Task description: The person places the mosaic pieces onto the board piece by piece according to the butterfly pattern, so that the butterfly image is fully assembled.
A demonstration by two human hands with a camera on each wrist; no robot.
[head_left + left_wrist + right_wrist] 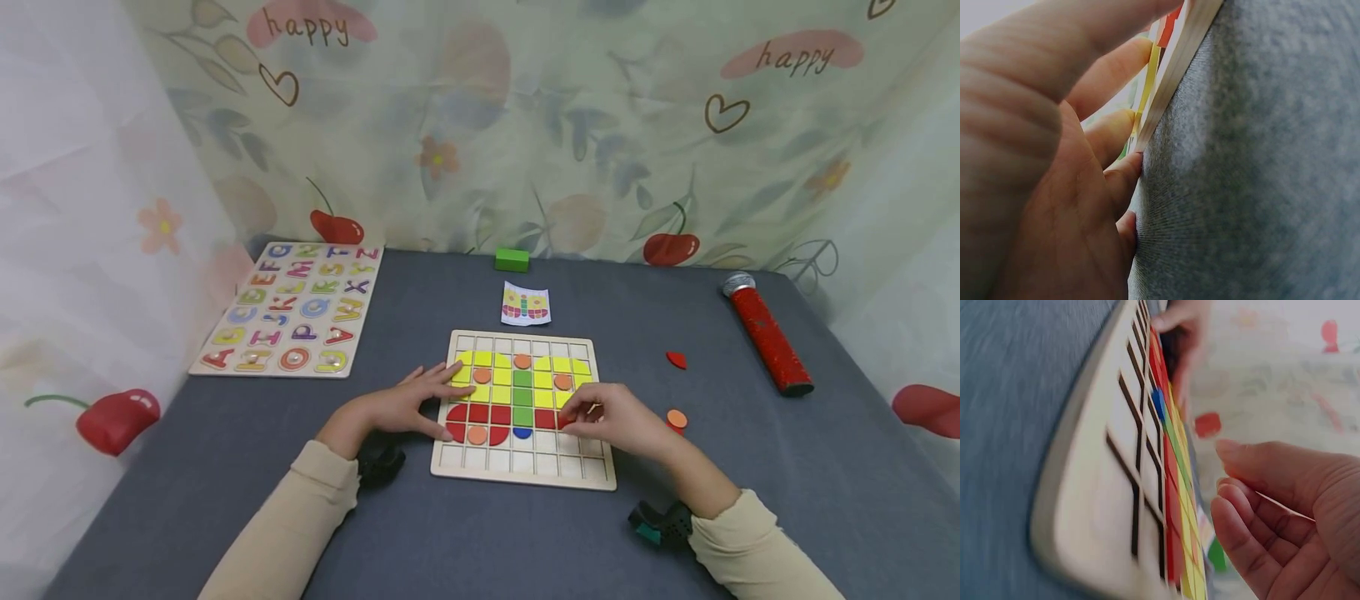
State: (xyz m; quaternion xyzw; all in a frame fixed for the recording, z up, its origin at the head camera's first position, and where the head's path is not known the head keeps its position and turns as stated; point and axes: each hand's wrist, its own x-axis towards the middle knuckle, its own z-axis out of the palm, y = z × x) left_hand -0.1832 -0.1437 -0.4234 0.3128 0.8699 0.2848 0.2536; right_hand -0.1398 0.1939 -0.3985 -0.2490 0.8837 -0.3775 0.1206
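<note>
A wooden grid board bears yellow, red, green, blue and orange pieces. My left hand rests on its left edge, fingers spread over a yellow piece and thumb near the red pieces. In the left wrist view, the left hand's fingertips touch the board's edge. My right hand hovers over the board's right side, bent fingers and thumb around a red square. The right wrist view shows a small gap between thumb and fingertips, with no piece visible in it. The palm hides some cells.
Behind the board lie a pattern card and a green block. An alphabet puzzle is at the left. Right of the board are a red quarter-shaped piece, an orange disc and a red microphone.
</note>
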